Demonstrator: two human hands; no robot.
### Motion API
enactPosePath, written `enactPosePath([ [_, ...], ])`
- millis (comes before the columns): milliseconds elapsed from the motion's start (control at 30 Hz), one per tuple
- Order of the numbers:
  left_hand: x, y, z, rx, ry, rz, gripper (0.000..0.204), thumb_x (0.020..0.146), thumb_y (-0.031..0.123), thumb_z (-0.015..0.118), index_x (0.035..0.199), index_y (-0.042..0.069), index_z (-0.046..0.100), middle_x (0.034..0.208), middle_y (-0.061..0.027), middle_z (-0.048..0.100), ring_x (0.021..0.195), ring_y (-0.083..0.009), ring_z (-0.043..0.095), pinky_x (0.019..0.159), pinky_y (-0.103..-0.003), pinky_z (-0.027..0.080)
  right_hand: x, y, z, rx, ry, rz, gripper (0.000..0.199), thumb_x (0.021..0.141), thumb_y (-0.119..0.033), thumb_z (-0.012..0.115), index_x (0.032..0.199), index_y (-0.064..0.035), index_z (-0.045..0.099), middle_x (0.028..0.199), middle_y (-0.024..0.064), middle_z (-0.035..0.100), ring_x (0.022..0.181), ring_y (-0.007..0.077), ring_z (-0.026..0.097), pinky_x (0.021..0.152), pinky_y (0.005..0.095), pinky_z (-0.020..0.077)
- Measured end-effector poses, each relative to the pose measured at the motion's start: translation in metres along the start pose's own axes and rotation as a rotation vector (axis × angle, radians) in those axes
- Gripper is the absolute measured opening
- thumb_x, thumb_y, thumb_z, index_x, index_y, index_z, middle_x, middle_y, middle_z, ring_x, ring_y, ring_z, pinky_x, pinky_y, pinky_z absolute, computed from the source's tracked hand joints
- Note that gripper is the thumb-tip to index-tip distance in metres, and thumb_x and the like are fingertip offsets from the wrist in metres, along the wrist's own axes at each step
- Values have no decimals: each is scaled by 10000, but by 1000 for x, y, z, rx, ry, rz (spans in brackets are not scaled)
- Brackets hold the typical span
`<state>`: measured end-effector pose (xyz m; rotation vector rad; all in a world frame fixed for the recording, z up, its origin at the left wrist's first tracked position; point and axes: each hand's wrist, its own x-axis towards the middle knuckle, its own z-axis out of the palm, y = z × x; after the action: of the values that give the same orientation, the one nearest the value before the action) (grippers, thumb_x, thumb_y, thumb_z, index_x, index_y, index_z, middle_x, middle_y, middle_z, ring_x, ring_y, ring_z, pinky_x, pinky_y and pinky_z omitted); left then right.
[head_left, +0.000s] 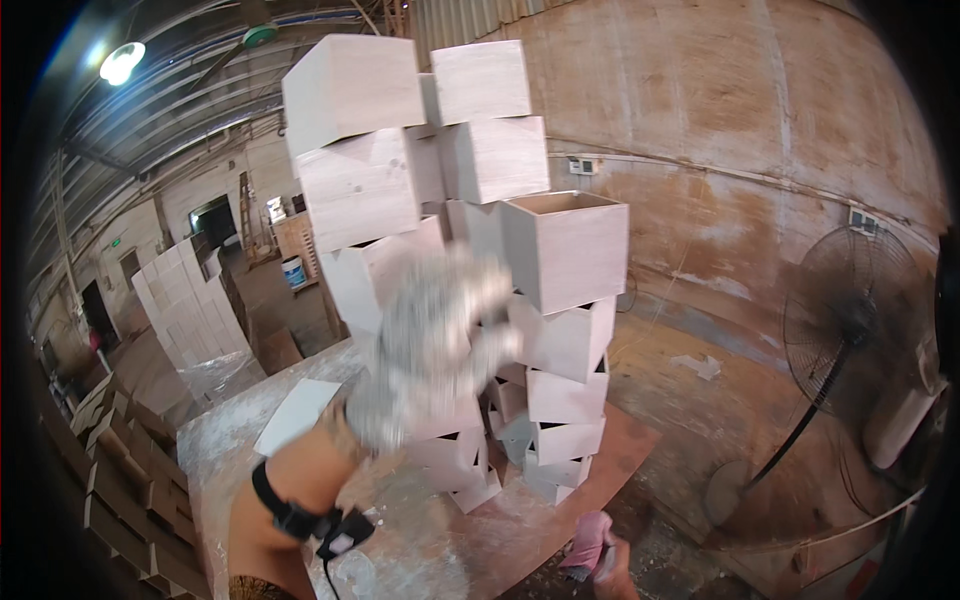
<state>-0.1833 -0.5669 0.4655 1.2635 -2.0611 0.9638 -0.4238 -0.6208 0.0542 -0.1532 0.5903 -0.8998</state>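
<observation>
My left hand (435,335), in a pale knit glove, is raised in front of the stacked boxes and smeared by motion. Its fingers reach toward the gap between the stacks; whether they touch a box cannot be made out. Low down at the right, my bare right hand (612,568) is closed on a pink cloth-like piece (588,543). The whitish open-topped boxes (568,258) rise in several leaning columns on the table. One box at the top right of the stacks shows its hollow brown inside.
The worn table (230,450) carries a flat white sheet (297,415) at its left. A black pedestal fan (850,320) stands at the right by the stained wall (680,90). More boxes (195,310) and brown panels (125,470) are at the left, with a bucket (293,272) farther back.
</observation>
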Motion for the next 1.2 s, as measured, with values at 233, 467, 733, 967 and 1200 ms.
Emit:
enactPosePath([
  [233, -302, 49, -33, 77, -730, 162, 227, 822, 190, 512, 1006, 85, 592, 1036, -104, 591, 1072, -270, 536, 984, -437, 398, -20, 120, 29, -273, -104, 455, 451, 893, -435, 502, 1151, -66, 539, 873, 114, 615, 645, 232, 587, 548, 367, 500],
  [467, -499, 77, -189, 143, -558, -730, 227, 847, 327, 563, 936, 119, 589, 937, -74, 581, 952, -278, 545, 846, -389, 447, -39, 237, 75, -663, -246, 733, 444, 893, -412, 496, 1154, -55, 523, 914, 125, 612, 712, 263, 602, 612, 396, 520],
  [733, -666, 133, -356, 298, 3, -1768, 361, 830, 359, 629, 1015, 50, 608, 1016, -159, 614, 1010, -331, 565, 862, -406, 460, -99, 380, 106, -876, -319, 954, 382, 903, -344, 485, 1126, -36, 518, 923, 127, 599, 754, 282, 599, 648, 410, 519],
  [967, -739, 125, -384, 573, 254, -1726, 425, 818, 283, 665, 1139, 35, 540, 1129, -169, 571, 1062, -322, 539, 906, -403, 437, -145, 458, 131, -858, -239, 847, 276, 905, -316, 471, 989, -61, 533, 794, 93, 578, 658, 248, 578, 553, 361, 488],
  [1200, -731, 75, -441, 1000, 474, -1441, 460, 831, 219, 678, 1197, 11, 491, 1188, -168, 536, 1106, -295, 522, 947, -388, 419, -142, 452, 90, -1026, -186, 819, 344, 884, -350, 453, 1022, -49, 548, 846, 133, 610, 681, 274, 598, 575, 380, 505],
])
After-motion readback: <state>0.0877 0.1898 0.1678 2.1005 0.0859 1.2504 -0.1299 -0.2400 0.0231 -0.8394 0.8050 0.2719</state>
